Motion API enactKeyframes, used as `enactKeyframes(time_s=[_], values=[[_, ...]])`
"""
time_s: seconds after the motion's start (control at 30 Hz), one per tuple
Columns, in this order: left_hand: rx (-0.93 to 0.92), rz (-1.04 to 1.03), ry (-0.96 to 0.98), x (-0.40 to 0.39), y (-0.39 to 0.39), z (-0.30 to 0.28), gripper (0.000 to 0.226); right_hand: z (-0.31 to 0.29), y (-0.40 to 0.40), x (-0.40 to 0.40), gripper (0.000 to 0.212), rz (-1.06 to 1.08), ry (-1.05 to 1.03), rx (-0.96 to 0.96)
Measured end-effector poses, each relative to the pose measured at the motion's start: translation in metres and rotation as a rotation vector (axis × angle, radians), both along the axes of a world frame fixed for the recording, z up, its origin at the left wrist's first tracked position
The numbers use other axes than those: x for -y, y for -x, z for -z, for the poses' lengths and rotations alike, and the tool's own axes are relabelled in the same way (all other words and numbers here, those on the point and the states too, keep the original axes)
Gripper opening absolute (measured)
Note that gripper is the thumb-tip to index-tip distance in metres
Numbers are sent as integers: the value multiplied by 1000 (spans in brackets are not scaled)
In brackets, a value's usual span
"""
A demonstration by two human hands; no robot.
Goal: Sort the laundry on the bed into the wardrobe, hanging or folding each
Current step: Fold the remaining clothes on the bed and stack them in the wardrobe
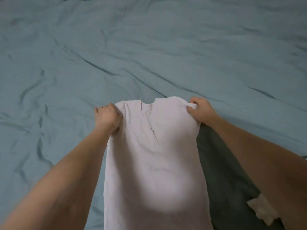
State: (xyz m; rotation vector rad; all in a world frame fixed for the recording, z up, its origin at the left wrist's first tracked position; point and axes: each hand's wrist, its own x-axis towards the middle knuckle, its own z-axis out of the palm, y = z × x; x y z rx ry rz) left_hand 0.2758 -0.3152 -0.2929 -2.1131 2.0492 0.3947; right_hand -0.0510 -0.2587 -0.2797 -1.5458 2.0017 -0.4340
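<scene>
a: what have the hands got hold of?

b: the left hand (107, 117) is curled round the left shoulder edge of a pale ribbed top (154, 163), knuckles up, fingers tucked into the cloth. the right hand (200, 109) pinches the right shoulder, with a small nub of fabric bunched between thumb and fingers. both are closed tight on the garment.

a: and the top itself?

b: whitish with a faint lilac-grey cast, a fine vertical rib running down it. the far edge has a shallow neckline notch near the middle, just left of it a short slit or fold. a few dark creases run down from the neck area. it is stretched between the two hands and runs from them toward the near edge of the view, its lower end cut off by the frame. the middle and near part is blurred, so the weave is lost there.

a: any label, logo, print?

b: none i can read on the side that shows.

a: where is it sitting?

b: over the near middle of a blue-grey bedsheet (149, 47), which is rumpled with long creases and fills the far, left and right of the view. just right of the top, partly under the right forearm, lies a dark grey garment (221, 171). near the right corner a small pale scrap of cloth (260, 211) rests on that dark piece.
</scene>
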Motion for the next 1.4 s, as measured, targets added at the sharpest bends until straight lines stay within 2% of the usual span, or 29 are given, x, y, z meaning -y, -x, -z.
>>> enactKeyframes(time_s=[0.07,0.13,0.2,0.3,0.4,0.47,0.57,0.63,0.77,0.87,0.93,0.97,1.03,1.17,1.23,1.33,1.4], values=[[-17,-7,8,-1,4,-1,30,-1,3,0,19,51,29,12],[-121,-81,43,-4,4,-6,23,0,8,-1,11,39,22,-170],[-169,-153,95,-4,-1,-11,19,0,12,-2,22,93,2,-423],[-112,-209,128,-6,-13,-16,17,1,18,-6,39,199,-119,-529],[-112,-268,78,-13,-21,-21,44,5,23,-13,54,166,-366,-426],[-72,-294,-7,-21,-28,-24,54,5,24,-21,49,174,-437,-364],[-134,-334,-45,-37,-42,-26,39,1,23,-33,29,263,-375,-358],[-227,-448,0,-41,-47,-33,34,-6,20,-36,24,353,-295,-351],[-381,-680,165,-34,-49,-60,46,-24,2,-36,23,488,-121,-242],[-333,-680,-5,-45,-46,-71,57,-24,-12,-43,23,482,-86,-224],[-245,-600,-180,-60,-43,-72,48,-21,-17,-48,22,469,-87,-219],[-228,-586,-204,-66,-44,-73,42,-20,-18,-49,21,472,-83,-210],[-210,-592,-126,-68,-47,-71,35,-20,-18,-48,20,493,-59,-179],[-207,-614,163,-57,-40,-80,29,-26,-25,-40,16,485,48,-71],[-353,-534,189,-52,-21,-84,35,-28,-36,-35,10,399,84,87],[-786,-528,-11,-58,13,-77,61,-29,-55,-36,12,333,28,452],[-859,-488,-67,-71,26,-66,61,-24,-59,-38,10,310,10,438]])
